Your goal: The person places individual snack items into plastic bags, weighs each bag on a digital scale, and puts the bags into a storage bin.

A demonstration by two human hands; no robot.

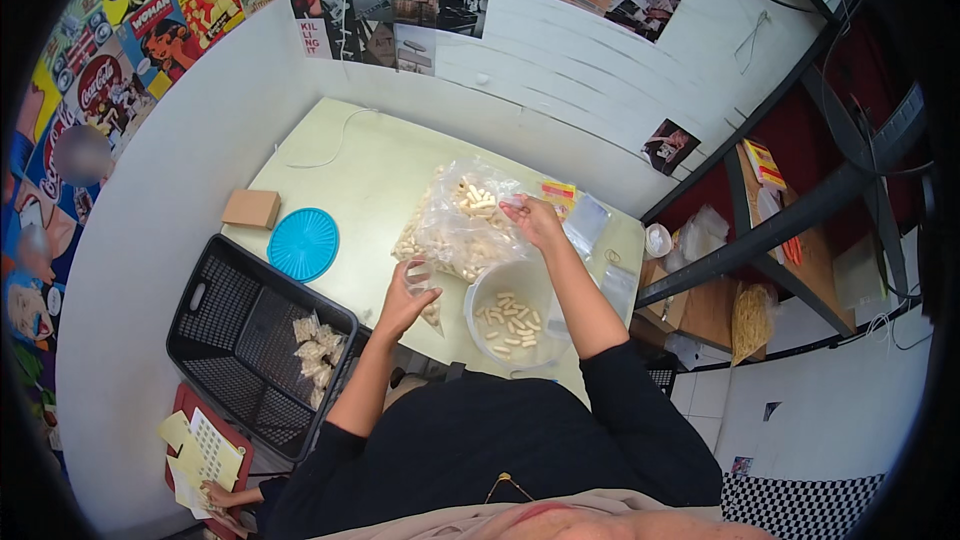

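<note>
My left hand point(407, 298) curls around a small clear plastic cup at the near left edge of a large clear plastic bag point(457, 232) of pale finger-shaped snack pieces. Over the bag's right side, my right hand point(531, 219) has its fingertips pinched together at the clear plastic; whether they hold the bag's film or something else is hard to tell. Just below the bag stands a translucent white plastic tub point(474, 315) with more pale pieces point(511, 322) at its bottom. Some pieces show loosely heaped in the bag's opening.
Left on the table point(360, 165) lie a blue ridged lid point(303, 244) and a small brown box point(251, 209). A black plastic crate point(225, 330) with small filled bags point(319, 356) stands beside it. Clear empty bags point(586, 225) lie right. Another person's hand point(217, 495) rests on papers, lower left.
</note>
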